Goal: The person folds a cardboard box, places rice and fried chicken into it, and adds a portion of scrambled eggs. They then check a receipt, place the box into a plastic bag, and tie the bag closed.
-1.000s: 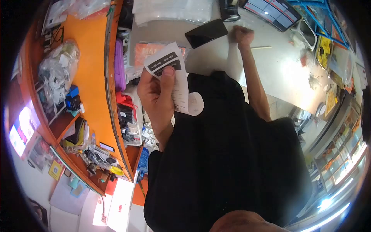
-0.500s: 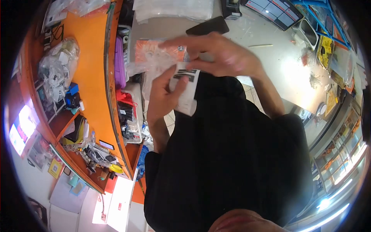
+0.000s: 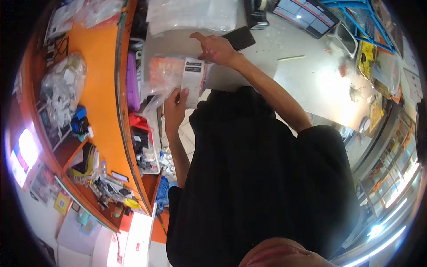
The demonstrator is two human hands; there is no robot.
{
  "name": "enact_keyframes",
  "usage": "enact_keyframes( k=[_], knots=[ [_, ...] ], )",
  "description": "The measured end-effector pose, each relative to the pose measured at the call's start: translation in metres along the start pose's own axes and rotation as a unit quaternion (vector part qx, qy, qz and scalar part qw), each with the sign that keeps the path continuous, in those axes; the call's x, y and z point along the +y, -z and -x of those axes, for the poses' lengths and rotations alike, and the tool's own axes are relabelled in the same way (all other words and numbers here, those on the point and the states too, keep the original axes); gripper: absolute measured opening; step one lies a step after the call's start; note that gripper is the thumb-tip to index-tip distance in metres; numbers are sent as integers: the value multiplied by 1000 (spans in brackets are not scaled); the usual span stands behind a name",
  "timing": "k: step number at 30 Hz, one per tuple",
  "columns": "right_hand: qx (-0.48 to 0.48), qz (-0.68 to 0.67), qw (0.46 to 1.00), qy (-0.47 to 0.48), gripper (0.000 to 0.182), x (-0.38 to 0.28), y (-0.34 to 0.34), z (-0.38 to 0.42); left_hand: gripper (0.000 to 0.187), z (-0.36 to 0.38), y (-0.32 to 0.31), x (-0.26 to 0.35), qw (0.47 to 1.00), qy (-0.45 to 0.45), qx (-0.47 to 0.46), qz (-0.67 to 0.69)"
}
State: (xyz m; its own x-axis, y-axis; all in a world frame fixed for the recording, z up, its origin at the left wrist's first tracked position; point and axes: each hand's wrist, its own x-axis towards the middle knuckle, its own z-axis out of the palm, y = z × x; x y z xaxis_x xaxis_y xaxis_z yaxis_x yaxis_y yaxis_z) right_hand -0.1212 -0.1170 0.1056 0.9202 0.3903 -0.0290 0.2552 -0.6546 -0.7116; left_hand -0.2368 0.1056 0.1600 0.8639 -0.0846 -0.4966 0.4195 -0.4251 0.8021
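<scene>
My left hand point(image 3: 175, 109) pinches the lower left edge of a white printed slip point(image 3: 192, 82) with dark bands near its top. Beneath the slip lies an orange and white packet point(image 3: 165, 71), partly covered by clear plastic. Over the table, my right hand point(image 3: 214, 50) has its thumb and forefinger apart and holds nothing. A dark phone point(image 3: 240, 38) lies just beyond it, partly hidden by the hand.
Clear plastic bags point(image 3: 191, 15) are stacked at the table's far edge. A screen point(image 3: 306, 17) and a blue rack point(image 3: 356, 9) stand at the far right. A thin stick point(image 3: 291, 58) lies on the grey table point(image 3: 262, 71). A purple container point(image 3: 132, 82) is on the left.
The slip has moved away from my body and left, over the orange packet. My right hand has let go of it and moved left and away, towards the phone.
</scene>
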Motion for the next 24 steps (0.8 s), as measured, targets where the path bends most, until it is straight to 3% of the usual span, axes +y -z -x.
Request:
enact_keyframes(
  k=[2, 4, 6, 7, 9, 10, 11, 12, 16, 18, 19, 21, 22, 24],
  knots=[
    [12, -40, 996, -77, 59, 1, 19, 7, 25, 5, 2, 0, 1000, 17, 4, 4],
    [212, -73, 969, -100, 42, 42, 13, 18, 24, 17, 1, -2, 999, 33, 8, 29],
    [491, 10, 870, -54, 28, 83, 32, 25, 22, 19, 6, -34, 997, 40, -5, 69],
    [538, 93, 824, -150, 20, 103, 43, 33, 22, 20, 5, -46, 997, 41, -6, 69],
    [540, 98, 820, -166, 20, 149, 60, 52, 20, 22, 6, -59, 992, 27, -18, 124],
    [402, -201, 854, -261, 21, 149, 80, 55, 20, 21, 4, -64, 992, 26, -19, 122],
    [219, -476, 787, -325, 24, 148, 94, 56, 18, 17, 0, -66, 991, 9, -16, 131],
    [189, -482, 775, -362, 25, 143, 96, 51, 17, 14, -4, -68, 990, -7, -12, 139],
    [165, -559, 728, -361, 24, 153, 91, 54, 16, 14, -9, -69, 987, 1, -5, 162],
    [202, -630, 715, -226, 22, 161, 80, 69, 16, 13, -12, -70, 982, -4, -7, 191],
    [194, -630, 718, -222, 22, 150, 78, 70, 16, 13, -15, -65, 981, -6, 3, 194],
    [245, -472, 795, -291, 19, 124, 69, 89, 15, 17, -19, -51, 991, 20, 23, 131],
    [268, -407, 826, -283, 19, 124, 58, 93, 15, 16, -21, -52, 991, 22, 17, 131],
    [289, -338, 836, -320, 19, 145, 39, 87, 14, 11, -27, -51, 985, 11, 15, 169]
  ],
)
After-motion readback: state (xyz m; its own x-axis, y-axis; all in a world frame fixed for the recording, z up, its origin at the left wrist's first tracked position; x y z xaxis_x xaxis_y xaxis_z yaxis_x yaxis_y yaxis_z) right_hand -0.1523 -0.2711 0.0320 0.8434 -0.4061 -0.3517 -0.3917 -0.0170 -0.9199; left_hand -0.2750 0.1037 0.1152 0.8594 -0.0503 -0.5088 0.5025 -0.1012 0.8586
